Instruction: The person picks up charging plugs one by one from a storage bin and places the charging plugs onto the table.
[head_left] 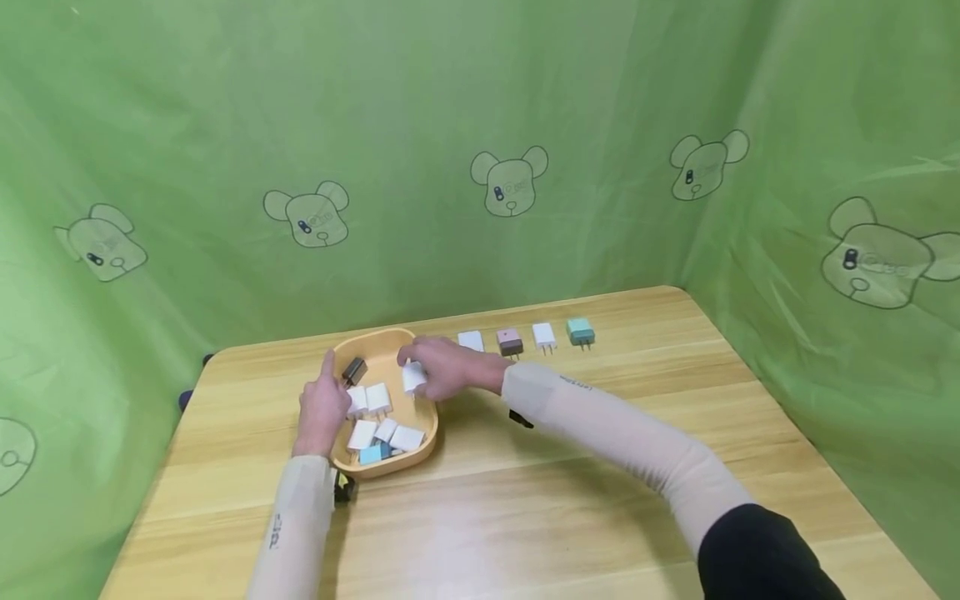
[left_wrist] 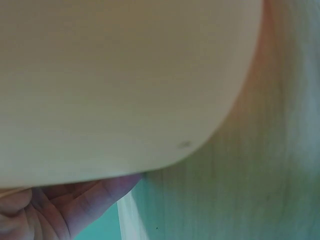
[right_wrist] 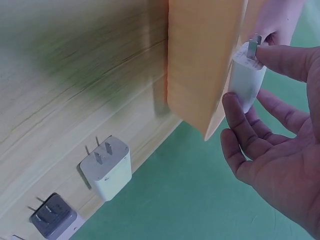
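Observation:
An orange-tan plastic basket stands at the left of the table, holding several white charger plugs, a blue one and a dark one. On the basket's left side, my left hand grips the rim; in the left wrist view its fingers lie partly hidden behind the wall. Over the right rim, my right hand pinches a white charger plug between thumb and fingers, its metal prongs showing in the right wrist view.
Along the table's back edge runs a row of charger plugs: a white one, a pink and dark one, another white one and a teal one. Behind the wooden table hangs a green curtain.

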